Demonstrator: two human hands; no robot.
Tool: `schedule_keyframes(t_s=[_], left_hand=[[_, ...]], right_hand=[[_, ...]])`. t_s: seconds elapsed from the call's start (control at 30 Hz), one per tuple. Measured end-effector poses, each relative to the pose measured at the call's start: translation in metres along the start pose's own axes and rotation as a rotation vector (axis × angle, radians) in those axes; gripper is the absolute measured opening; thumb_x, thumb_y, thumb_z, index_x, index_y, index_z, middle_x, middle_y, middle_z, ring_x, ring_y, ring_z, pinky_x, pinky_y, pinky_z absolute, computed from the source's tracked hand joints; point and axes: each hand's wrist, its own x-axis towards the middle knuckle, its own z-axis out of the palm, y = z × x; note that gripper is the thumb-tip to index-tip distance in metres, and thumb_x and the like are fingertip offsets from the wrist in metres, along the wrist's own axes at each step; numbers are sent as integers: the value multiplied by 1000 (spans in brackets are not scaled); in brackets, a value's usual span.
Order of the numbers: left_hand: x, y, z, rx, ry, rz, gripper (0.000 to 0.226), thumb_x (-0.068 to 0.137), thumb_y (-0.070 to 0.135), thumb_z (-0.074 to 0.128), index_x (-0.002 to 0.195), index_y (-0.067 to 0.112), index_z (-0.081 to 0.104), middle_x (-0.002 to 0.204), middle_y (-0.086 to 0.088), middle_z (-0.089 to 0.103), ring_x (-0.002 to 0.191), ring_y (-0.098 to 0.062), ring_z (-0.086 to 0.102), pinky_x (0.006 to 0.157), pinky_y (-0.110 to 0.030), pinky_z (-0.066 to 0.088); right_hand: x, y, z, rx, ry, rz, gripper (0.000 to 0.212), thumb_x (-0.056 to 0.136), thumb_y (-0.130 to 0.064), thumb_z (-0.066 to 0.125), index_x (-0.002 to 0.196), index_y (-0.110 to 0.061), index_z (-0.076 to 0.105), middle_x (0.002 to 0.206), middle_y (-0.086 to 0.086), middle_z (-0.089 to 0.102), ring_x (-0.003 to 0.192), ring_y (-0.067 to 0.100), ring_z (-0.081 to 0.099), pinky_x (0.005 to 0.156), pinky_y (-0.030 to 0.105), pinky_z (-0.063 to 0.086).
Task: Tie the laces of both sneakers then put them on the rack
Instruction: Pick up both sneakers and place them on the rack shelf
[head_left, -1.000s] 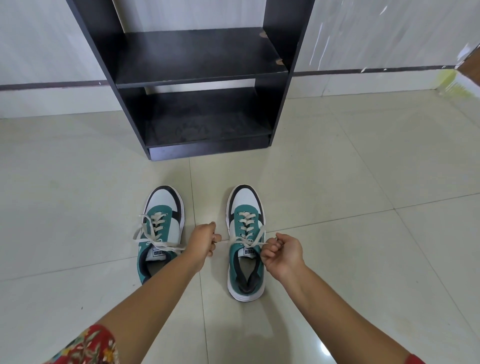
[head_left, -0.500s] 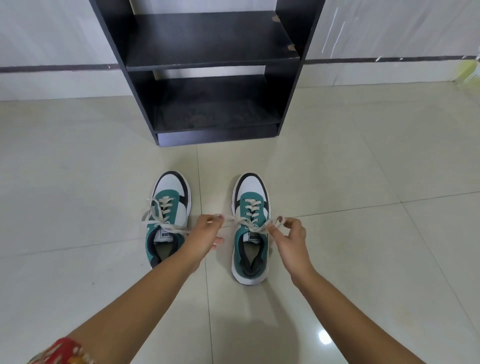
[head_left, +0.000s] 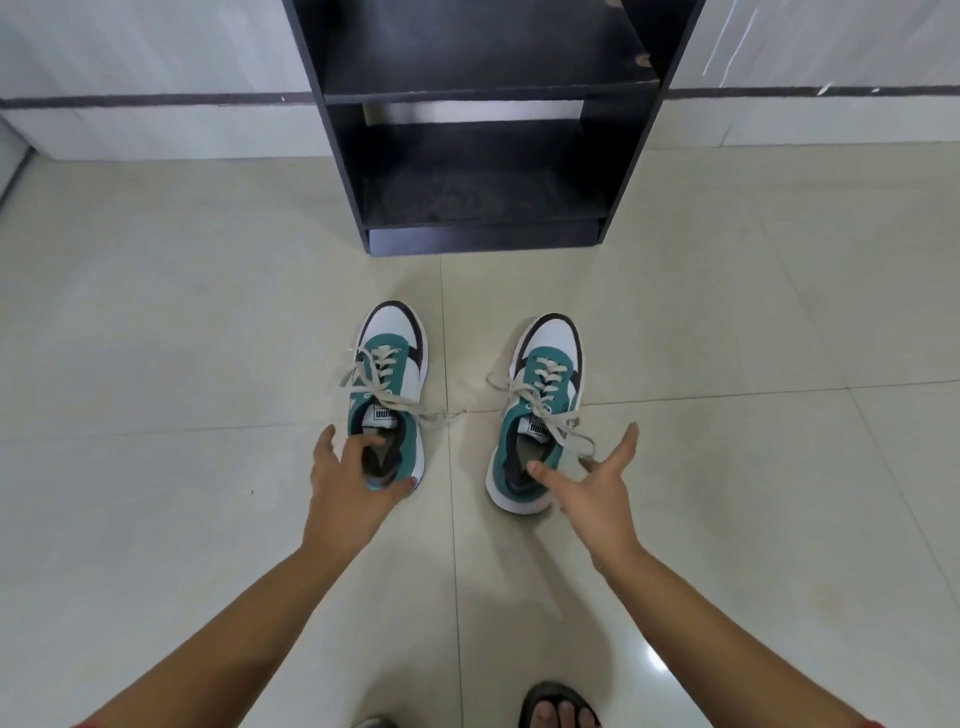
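Observation:
Two teal, white and black sneakers stand side by side on the tiled floor, toes toward the black rack (head_left: 483, 239). The left sneaker (head_left: 395, 364) has cream laces trailing to the right onto the floor. My left hand (head_left: 348, 488) wraps its heel, with the index finger in the opening and the thumb around the back. The right sneaker (head_left: 545, 374) has laces spread to both sides over its tongue. My right hand (head_left: 597, 488) hovers over its heel with the fingers spread, the thumb at the collar, holding nothing. The rack's lower shelf (head_left: 483, 202) is bare.
The rack stands against a pale wall with a dark stripe (head_left: 156, 98). Its upper shelf (head_left: 483, 62) is also bare. A foot in a dark sandal (head_left: 558, 709) shows at the bottom edge. Glossy floor tiles (head_left: 156, 338) stretch to both sides of the sneakers.
Both hands let go of the right sneaker's laces. My left hand moved over to the left sneaker's heel, and my right hand opened over the right sneaker's heel.

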Motion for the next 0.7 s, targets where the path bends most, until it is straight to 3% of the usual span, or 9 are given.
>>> schedule_keyframes(t_s=[0.07,0.13,0.2,0.33,0.4,0.5,0.63,0.7], left_hand=[[0,-2,2,0,-66,60,60,67,23,81,119,17,51,150,-10,24,127,-30,42,101,-37,39],[0,-1,3,35,-85,120,59,67,23,81,119,15,53,140,-7,36,113,-27,52,91,-33,45],[2,2,1,74,-104,132,54,66,20,81,115,15,57,129,-3,43,98,-20,52,83,-28,44],[9,3,-4,160,-124,155,35,68,19,78,100,16,66,105,0,55,84,-17,53,67,-18,39],[9,4,-3,146,-96,172,20,68,18,77,83,20,65,93,-2,58,78,-19,55,57,-15,34],[10,8,0,94,-53,183,28,65,17,79,64,23,51,84,-5,59,71,-20,55,52,-16,32],[14,18,-1,46,-24,223,25,63,15,81,71,7,59,80,-5,63,71,-22,58,55,-17,37],[14,24,-1,46,-31,256,23,64,17,80,75,8,62,79,-2,64,72,-21,59,57,-16,39]], right_hand=[[-5,-2,0,-91,2,-83,102,77,-34,75,147,-42,2,121,1,57,99,27,64,87,32,48],[-7,3,5,-153,-73,-113,68,75,-39,74,132,-51,37,131,-3,49,104,23,62,92,36,50],[-9,6,13,-119,-178,-15,51,71,-38,77,117,-46,56,132,2,45,105,22,59,91,35,49],[-2,6,24,-338,-231,-105,49,71,-39,76,117,-33,60,110,-7,61,97,14,59,81,27,46],[5,1,25,-488,-187,-181,34,71,-42,72,102,-30,64,102,-8,70,93,16,64,76,30,50],[17,-4,27,-561,-112,-233,21,72,-41,69,81,-23,62,86,-6,71,78,16,64,66,31,52],[25,-9,27,-573,-39,-311,22,70,-37,66,75,-17,59,76,-4,67,68,18,61,55,28,44],[27,-12,28,-573,-24,-346,22,69,-36,65,74,-16,57,73,-4,66,66,18,60,53,28,42]])
